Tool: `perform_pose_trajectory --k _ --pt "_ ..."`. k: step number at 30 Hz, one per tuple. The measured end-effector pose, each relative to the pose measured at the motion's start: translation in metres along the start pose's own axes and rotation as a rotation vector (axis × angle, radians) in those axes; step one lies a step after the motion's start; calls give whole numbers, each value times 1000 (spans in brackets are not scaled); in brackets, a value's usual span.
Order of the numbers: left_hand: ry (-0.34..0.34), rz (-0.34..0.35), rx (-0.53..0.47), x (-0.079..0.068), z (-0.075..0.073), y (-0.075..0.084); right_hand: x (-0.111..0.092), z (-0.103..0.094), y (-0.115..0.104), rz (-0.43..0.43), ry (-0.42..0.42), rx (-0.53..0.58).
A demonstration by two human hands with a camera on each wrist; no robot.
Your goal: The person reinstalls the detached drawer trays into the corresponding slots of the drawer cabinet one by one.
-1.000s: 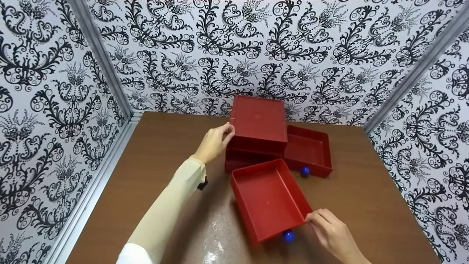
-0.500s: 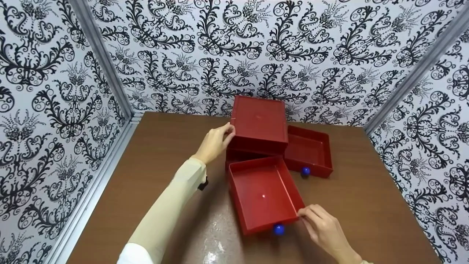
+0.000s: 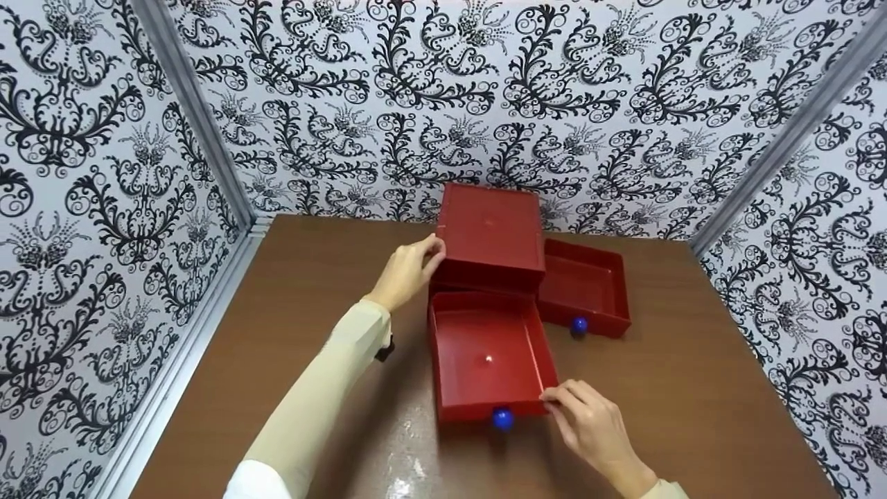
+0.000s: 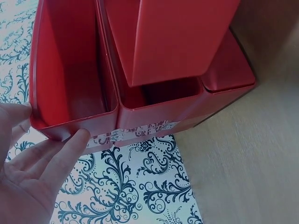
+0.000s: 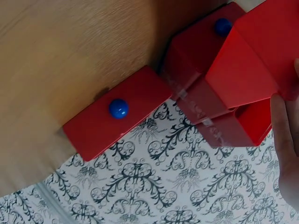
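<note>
A red stacked drawer unit (image 3: 490, 225) stands at the back wall. My left hand (image 3: 405, 270) grips its left side by the front edge; in the left wrist view, thumb and fingers lie around the rim of the open top compartment (image 4: 79, 84). My right hand (image 3: 589, 423) pinches the front right corner of a red drawer (image 3: 488, 360) with a blue knob (image 3: 503, 418). The drawer's back end is at the middle compartment, its front sticking out toward me. Below it, the lowest compartment holds a drawer with a blue knob (image 5: 223, 26).
A second red drawer (image 3: 585, 284) lies on the wooden table (image 3: 332, 242) right of the unit, its blue knob (image 3: 579, 325) facing me. Patterned walls (image 3: 443, 90) with grey metal posts (image 3: 190, 104) enclose the table at the back and sides.
My right hand has moved left and away from me, swinging the drawer's front leftward so it lines up with the unit, its back end now at the opening. The left hand stays put.
</note>
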State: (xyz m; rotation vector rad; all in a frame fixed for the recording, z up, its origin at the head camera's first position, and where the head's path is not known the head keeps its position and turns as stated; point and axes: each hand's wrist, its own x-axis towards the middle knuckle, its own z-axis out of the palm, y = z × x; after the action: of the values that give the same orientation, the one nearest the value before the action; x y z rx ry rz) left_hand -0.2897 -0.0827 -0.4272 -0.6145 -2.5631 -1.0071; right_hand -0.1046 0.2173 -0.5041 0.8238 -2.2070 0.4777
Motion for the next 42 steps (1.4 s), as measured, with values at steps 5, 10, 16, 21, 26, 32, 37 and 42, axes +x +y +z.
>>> perform_pose_trajectory --k 5,10,16,21,26,32,37,42 --pt "1 12 0 1 1 -1 6 6 -6 22 5 -7" --pt "2 8 -1 1 1 -1 14 11 -11 35 7 -16" --pt "6 -1 -16 0 1 -3 25 22 -10 46 -2 -30" --pt "11 0 -21 -1 0 -2 35 34 -5 66 -13 -45" --pt "3 -5 -22 0 -1 0 45 44 2 75 -22 -76" --pt "-1 -3 -26 0 0 1 53 53 7 82 -57 -170" --pt "-2 -6 -30 0 -1 -1 58 59 12 85 -56 -187" --pt "-5 -3 -22 0 1 -2 58 66 22 68 -45 -181"
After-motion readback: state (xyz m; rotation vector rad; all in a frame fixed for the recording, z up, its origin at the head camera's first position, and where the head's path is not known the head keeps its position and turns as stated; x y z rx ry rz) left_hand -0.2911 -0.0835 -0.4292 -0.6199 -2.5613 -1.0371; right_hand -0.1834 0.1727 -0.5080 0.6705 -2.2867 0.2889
